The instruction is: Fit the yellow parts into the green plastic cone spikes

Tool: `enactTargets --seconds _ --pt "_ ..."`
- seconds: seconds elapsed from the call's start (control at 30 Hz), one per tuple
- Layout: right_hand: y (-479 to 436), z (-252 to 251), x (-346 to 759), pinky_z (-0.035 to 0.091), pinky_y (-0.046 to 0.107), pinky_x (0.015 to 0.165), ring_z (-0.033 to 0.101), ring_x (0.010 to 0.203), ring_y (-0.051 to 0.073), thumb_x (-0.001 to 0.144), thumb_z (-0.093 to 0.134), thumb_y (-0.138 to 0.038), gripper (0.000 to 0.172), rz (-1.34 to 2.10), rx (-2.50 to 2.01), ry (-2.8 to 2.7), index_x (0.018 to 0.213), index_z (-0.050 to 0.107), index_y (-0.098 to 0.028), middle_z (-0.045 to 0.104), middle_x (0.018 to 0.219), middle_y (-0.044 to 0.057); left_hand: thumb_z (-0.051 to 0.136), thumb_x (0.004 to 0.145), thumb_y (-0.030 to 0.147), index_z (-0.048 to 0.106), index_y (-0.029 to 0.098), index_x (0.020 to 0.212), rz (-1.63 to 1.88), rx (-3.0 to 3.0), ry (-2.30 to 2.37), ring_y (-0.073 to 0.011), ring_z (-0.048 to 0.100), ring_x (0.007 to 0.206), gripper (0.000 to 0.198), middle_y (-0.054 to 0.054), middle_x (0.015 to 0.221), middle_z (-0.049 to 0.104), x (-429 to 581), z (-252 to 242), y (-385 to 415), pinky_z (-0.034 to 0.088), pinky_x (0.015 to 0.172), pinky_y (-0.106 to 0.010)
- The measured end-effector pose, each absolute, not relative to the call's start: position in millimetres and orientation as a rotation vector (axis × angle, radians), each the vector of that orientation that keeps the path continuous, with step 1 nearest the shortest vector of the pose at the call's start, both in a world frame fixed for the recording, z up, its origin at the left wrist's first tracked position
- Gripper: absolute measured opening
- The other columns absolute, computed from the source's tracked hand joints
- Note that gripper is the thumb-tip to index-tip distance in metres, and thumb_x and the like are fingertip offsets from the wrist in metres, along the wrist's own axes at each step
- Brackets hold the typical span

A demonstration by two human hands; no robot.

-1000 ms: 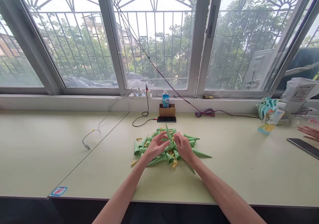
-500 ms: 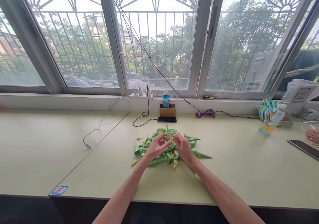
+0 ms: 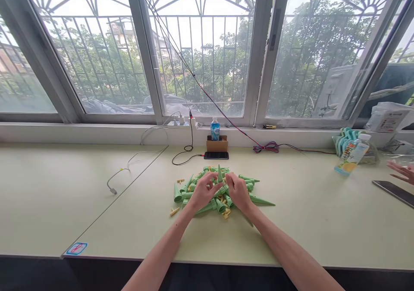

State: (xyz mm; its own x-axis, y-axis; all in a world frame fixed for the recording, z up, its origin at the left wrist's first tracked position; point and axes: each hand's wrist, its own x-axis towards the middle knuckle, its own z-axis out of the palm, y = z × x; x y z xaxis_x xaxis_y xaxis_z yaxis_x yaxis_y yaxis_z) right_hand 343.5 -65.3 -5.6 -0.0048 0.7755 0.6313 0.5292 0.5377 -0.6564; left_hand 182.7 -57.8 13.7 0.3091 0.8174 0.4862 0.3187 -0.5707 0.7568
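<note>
A green plastic plant-watering spike [image 3: 220, 173] points upward between my hands, over a pile of similar pieces. My left hand [image 3: 204, 192] has its thumb and fingers curled round the spike's lower part. Against its right side, my right hand [image 3: 238, 192] is closed, and what its fingers pinch is hidden. Beneath and around both hands lie several loose green spikes and caps, one long spike [image 3: 262, 201] reaching out to the right. Small yellow T-shaped pieces [image 3: 174, 211] are scattered among them and at the left edge of the pile.
Behind the pile are a phone [image 3: 216, 155], a small cardboard box [image 3: 217, 145] and a blue-labelled bottle [image 3: 215, 129]. A white cable [image 3: 112, 190] lies left. On the right are a drink bottle [image 3: 352, 155], another phone [image 3: 394, 192] and another person's hand [image 3: 403, 171].
The upright spike's tip sits lower and slightly further right, while my hands stay almost in place. The other person's hand at the right has shifted and its fingers are more spread.
</note>
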Motion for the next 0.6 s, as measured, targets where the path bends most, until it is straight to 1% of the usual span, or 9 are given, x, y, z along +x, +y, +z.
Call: enactTargets --seconds 0.07,0.17,0.27,0.37,0.47,0.6 --pt "-65.1 -5.5 344.3 0.026 0.025 0.054 0.031 0.052 0.012 0.101 0.029 -0.04 0.037 0.259 -1.12 -1.638 0.069 0.034 -0.021 0.039 0.058 -0.004 0.056 0.085 0.052 0.06 0.018 0.1 1.228 2.011 1.019 -0.0076 0.044 0.055 0.038 -0.004 0.091 0.057 182.2 14.4 -56.9 0.035 0.046 -0.019" --pt "-64.5 -5.0 345.5 0.026 0.024 0.054 0.031 0.052 0.012 0.101 0.03 -0.039 0.037 0.239 -1.12 -1.604 0.069 0.033 -0.021 0.038 0.057 -0.005 0.048 0.088 0.055 0.061 0.015 0.082 1.202 1.97 1.04 -0.0079 0.042 0.05 0.043 -0.002 0.072 0.057 181.3 14.7 -54.7 0.031 0.045 -0.019" --pt "-64.6 -4.6 345.4 0.026 0.024 0.054 0.03 0.052 0.012 0.101 0.03 -0.038 0.036 0.237 -1.093 -1.612 0.069 0.033 -0.021 0.037 0.058 -0.005 0.041 0.09 0.058 0.061 0.013 0.063 1.158 1.938 1.063 -0.0086 0.039 0.044 0.056 0.001 0.051 0.049 181.0 13.5 -52.5 0.03 0.045 -0.021" --pt "-65.6 -4.7 344.1 0.026 0.024 0.053 0.028 0.053 0.011 0.101 0.031 -0.037 0.036 0.261 -1.043 -1.666 0.068 0.032 -0.021 0.036 0.058 -0.005 0.031 0.092 0.062 0.063 0.013 0.052 1.067 1.895 1.064 -0.0091 0.036 0.037 0.07 0.002 0.036 0.04 181.3 12.3 -51.8 0.034 0.046 -0.024" --pt "-67.1 -4.7 343.4 0.026 0.023 0.053 0.029 0.054 0.011 0.1 0.032 -0.037 0.036 0.304 -0.997 -1.73 0.068 0.033 -0.021 0.037 0.059 -0.005 0.027 0.092 0.064 0.065 0.015 0.048 1.02 1.885 1.074 -0.01 0.037 0.035 0.076 0.002 0.031 0.036 181.4 13.0 -53.0 0.034 0.046 -0.024" --pt "-68.2 -4.5 344.2 0.026 0.024 0.054 0.031 0.055 0.011 0.1 0.032 -0.036 0.035 0.327 -0.968 -1.772 0.069 0.036 -0.02 0.039 0.061 -0.004 0.026 0.091 0.066 0.064 0.016 0.046 1.027 1.911 1.082 -0.0115 0.041 0.036 0.078 0.001 0.03 0.035 181.5 15.8 -55.4 0.033 0.045 -0.024"
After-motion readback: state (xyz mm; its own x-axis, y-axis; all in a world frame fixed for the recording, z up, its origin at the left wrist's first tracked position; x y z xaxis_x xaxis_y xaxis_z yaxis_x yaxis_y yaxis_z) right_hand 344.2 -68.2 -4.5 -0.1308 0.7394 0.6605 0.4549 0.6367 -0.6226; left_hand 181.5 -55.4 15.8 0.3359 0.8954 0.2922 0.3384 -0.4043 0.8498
